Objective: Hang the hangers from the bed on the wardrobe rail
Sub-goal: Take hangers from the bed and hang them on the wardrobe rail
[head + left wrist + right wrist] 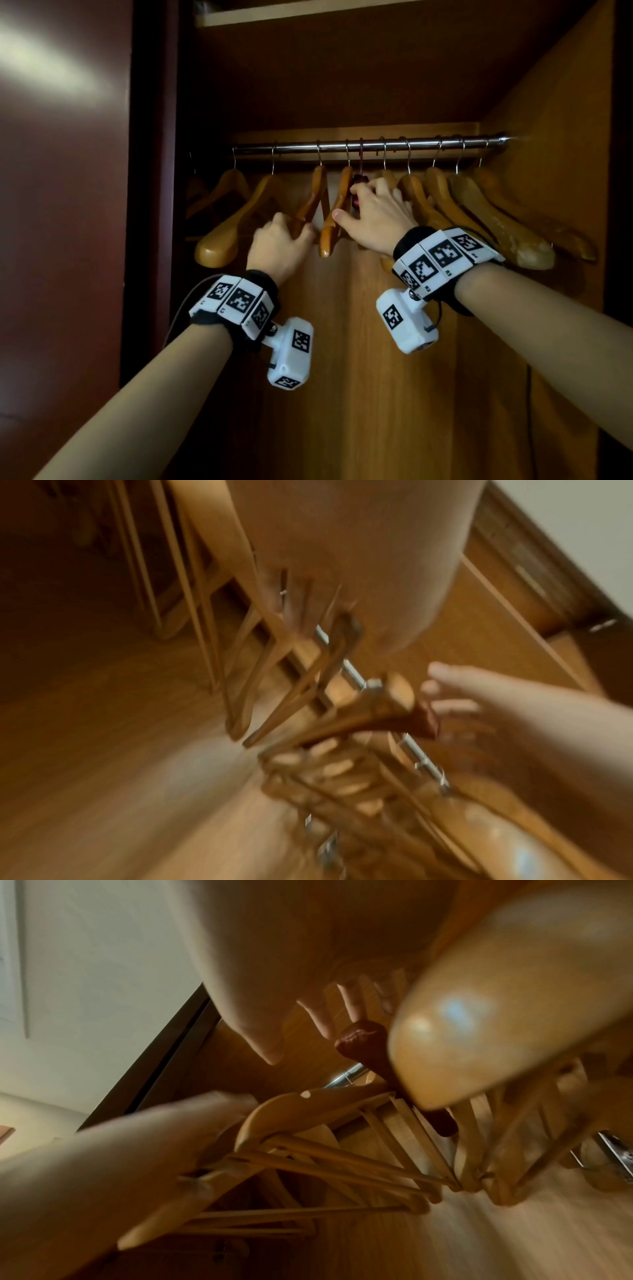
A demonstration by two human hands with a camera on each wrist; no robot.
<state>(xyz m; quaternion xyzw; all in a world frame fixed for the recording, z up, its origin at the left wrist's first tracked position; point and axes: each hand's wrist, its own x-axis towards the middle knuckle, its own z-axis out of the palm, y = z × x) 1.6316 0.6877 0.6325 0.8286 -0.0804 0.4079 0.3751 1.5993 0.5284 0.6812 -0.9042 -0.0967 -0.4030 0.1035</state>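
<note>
A steel wardrobe rail [376,146] carries several wooden hangers. A dark red hanger [359,179] hangs by its hook near the rail's middle. My right hand [373,212] is at it with fairly straight fingers [323,1012] touching its end [363,1042], thumb stretched left. In the left wrist view the same hand [496,715] shows spread fingers beside the red end [424,723]. My left hand [284,240] grips the lower arm of a wooden hanger [310,202] just to the left; its curled fingers [192,1175] show in the right wrist view.
More wooden hangers crowd the rail's right part [496,219], and two hang at the left [222,219]. A dark red door [68,205] stands at left, a shelf [308,17] lies above, and the wardrobe's side wall [548,137] closes the right.
</note>
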